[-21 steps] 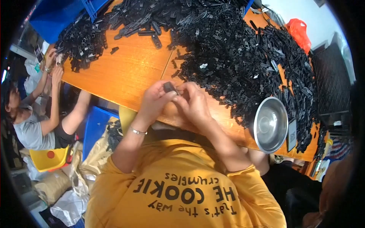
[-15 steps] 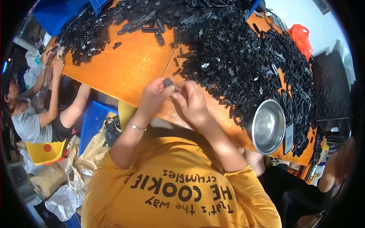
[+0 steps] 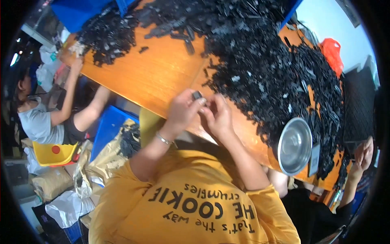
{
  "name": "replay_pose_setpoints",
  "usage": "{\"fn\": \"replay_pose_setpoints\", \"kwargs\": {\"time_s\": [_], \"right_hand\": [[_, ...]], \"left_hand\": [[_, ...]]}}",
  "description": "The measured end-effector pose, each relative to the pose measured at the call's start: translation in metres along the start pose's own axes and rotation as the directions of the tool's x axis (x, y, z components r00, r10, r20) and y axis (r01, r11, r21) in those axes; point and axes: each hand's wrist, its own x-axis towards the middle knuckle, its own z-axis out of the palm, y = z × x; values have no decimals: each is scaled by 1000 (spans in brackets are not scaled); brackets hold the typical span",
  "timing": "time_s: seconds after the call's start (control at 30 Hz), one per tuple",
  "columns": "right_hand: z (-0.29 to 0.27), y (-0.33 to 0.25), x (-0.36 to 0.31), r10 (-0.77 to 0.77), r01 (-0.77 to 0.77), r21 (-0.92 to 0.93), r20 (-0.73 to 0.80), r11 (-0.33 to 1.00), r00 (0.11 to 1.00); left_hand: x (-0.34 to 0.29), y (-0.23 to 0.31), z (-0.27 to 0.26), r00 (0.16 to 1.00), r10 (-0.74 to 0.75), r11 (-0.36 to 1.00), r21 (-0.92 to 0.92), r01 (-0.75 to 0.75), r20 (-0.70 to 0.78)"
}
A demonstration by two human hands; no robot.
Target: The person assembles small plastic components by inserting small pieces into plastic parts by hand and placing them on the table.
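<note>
Over the near edge of the table, my left hand (image 3: 181, 113) pinches a small dark plastic piece (image 3: 197, 95) between thumb and fingers. My right hand (image 3: 219, 118) is close beside it, its thumb and fingers drawn together by the left fingertips. Whatever the right fingers hold is too small and blurred to make out. Beyond both hands spreads a large heap of small black plastic parts (image 3: 248, 69). A shiny metal bowl (image 3: 295, 146) stands to the right of my right forearm.
A flat phone-like object (image 3: 314, 160) lies beside the bowl on the orange table (image 3: 162, 61). Blue bins (image 3: 81, 14) stand at the far left, and a red plastic bag (image 3: 332, 55) at the far right. One co-worker (image 3: 44, 118) sits left; another's raised hand (image 3: 364, 152) shows right.
The whole view has shifted, with the scene lower and further right. My hands stay together around the dark piece. The left co-worker's hands have shifted, and the right co-worker's hand has come up into view.
</note>
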Motion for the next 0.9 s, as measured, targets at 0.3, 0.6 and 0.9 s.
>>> {"fn": "replay_pose_setpoints", "kwargs": {"time_s": [0.3, 0.6, 0.9], "right_hand": [[8, -1, 1, 231, -253, 278, 109, 927, 967], [7, -11, 3, 362, -439, 572, 250, 693, 898], [11, -18, 0, 353, -460, 524, 296, 717, 888]], "left_hand": [[-3, 14, -7, 994, -103, 968, -229, 105, 23], [-1, 2, -28, 967, -238, 900, -354, 253, 87], [-14, 7, -36, 979, -186, 924, -324, 205, 88]]}}
